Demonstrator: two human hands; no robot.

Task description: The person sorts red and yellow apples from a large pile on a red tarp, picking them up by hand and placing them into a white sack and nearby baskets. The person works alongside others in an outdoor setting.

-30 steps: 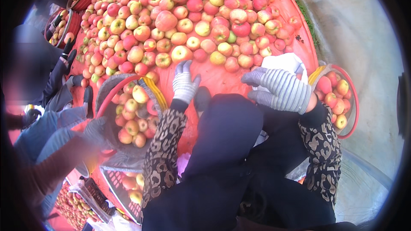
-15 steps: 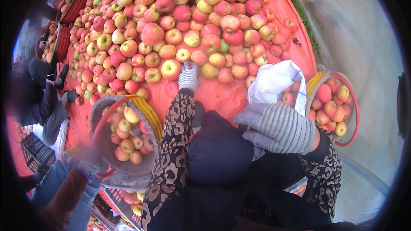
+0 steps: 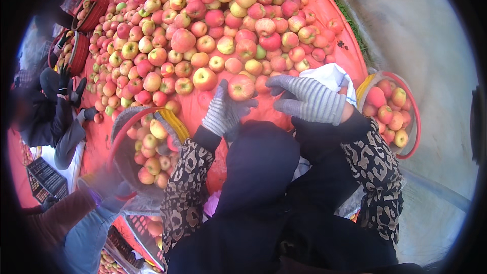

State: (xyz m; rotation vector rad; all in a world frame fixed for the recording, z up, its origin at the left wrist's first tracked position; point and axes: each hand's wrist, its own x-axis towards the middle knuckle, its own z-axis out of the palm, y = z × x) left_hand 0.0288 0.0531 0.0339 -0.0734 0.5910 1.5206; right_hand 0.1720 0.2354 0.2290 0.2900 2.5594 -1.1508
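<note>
A red-and-yellow apple point(image 3: 241, 87) rests between the thumb and fingers of my left hand point(image 3: 223, 111), in a striped grey glove, at the near edge of the apple pile point(image 3: 203, 45). To its right my right hand point(image 3: 312, 100), gloved alike, is open. Its fingers and thumb point toward the apple, with a small space between. Beyond the right hand, partly hidden by it, lies a white sack point(image 3: 329, 75). One bucket of apples point(image 3: 175, 124) with a yellow side stands left of my left forearm; another bucket point(image 3: 417, 129) with a red rim stands at the right.
The pile lies on an orange-red sheet point(image 3: 355, 61). At the left, a person in dark clothes point(image 3: 45, 122) sits near red buckets point(image 3: 79, 53); another person's leg in jeans point(image 3: 91, 233) is close at lower left. A black crate point(image 3: 47, 176) stands there too.
My left hand has drawn back from the pile with an apple. My right hand has moved up and left from beside the sack toward that apple, its fingers now spread.
</note>
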